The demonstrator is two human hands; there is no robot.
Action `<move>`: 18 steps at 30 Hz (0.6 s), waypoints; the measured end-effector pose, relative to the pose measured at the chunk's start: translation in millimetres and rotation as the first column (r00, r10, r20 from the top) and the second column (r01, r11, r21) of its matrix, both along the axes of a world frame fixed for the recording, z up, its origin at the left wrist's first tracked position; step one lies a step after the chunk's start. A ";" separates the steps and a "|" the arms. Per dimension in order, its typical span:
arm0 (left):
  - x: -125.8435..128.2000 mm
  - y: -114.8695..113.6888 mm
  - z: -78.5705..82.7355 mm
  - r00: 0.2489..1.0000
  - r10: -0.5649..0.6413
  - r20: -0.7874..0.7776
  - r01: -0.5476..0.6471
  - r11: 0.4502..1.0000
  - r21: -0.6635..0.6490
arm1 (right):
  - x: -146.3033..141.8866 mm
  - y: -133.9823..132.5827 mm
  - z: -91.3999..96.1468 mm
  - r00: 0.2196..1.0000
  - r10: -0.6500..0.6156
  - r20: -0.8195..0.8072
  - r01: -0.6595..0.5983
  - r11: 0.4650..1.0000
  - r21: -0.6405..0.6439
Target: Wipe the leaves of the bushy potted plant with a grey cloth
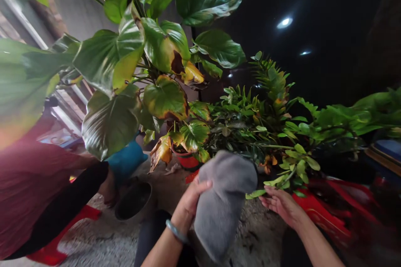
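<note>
While hands (188, 201) (284, 207) touch cloth (222, 210) and leaf (256, 194) — red packaging (322, 215) blurs.

Cloth (222, 208) in my left hand (188, 200), front middle. My right hand (283, 205) right of it, at a low leaf (256, 194). Pot (188, 160) behind the cloth, tall plant (166, 96) above, spreading left. Low plants (236, 123) right of that, behind the cloth. Bucket (151, 200) on the ground (94, 240), left of my left hand. Co-worker (37, 187) further left, stool (52, 252) beneath. Bag (326, 212) right of my right hand.
</note>
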State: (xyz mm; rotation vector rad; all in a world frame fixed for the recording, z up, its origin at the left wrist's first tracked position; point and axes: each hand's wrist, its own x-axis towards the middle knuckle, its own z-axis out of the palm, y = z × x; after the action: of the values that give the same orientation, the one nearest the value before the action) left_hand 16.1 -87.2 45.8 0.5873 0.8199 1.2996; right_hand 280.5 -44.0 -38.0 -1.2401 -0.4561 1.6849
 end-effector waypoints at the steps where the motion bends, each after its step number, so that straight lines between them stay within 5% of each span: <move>1: -1.6 13.7 16.7 0.998 0.055 0.025 -0.056 0.998 0.029 | -0.8 -0.2 2.2 1.000 -0.001 -0.002 0.001 1.000 0.000; 3: -3.7 39.9 41.5 0.980 0.188 0.063 -0.189 0.982 0.009 | -2.9 -0.4 7.3 1.000 -0.008 -0.013 0.007 1.000 -0.010; 5: -3.5 52.1 43.4 0.965 0.257 0.052 -0.254 0.965 -0.060 | -4.5 -0.4 11.6 0.999 -0.015 -0.042 0.015 1.000 -0.019; 7: -2.2 44.5 21.0 0.980 0.198 0.003 -0.196 0.971 -0.137 | -4.3 0.0 12.9 0.996 -0.027 -0.088 0.025 1.000 -0.017; 10: -1.2 12.9 -26.3 0.998 -0.060 -0.001 0.059 0.973 -0.223 | -0.1 1.9 7.4 0.993 -0.032 -0.109 0.030 0.999 -0.023; 12: 1.0 -0.3 -38.0 0.987 -0.157 0.041 0.162 0.970 -0.181 | 3.8 3.9 -0.4 0.995 0.004 -0.098 -0.006 1.000 -0.023; 14: 7.5 5.8 -22.6 0.985 -0.162 0.065 0.168 0.980 -0.104 | 6.5 6.2 -9.2 0.995 0.045 -0.087 -0.046 0.999 -0.008; 18: 31.1 58.9 43.7 0.998 0.021 0.064 -0.017 0.998 -0.068 | 5.5 10.4 -23.4 0.998 0.057 -0.029 -0.057 0.998 0.010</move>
State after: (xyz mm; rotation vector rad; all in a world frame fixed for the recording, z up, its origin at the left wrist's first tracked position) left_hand 47.2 -28.4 89.5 0.4822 0.8142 1.2966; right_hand 286.0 -33.5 -61.4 -1.2047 -0.4849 1.7445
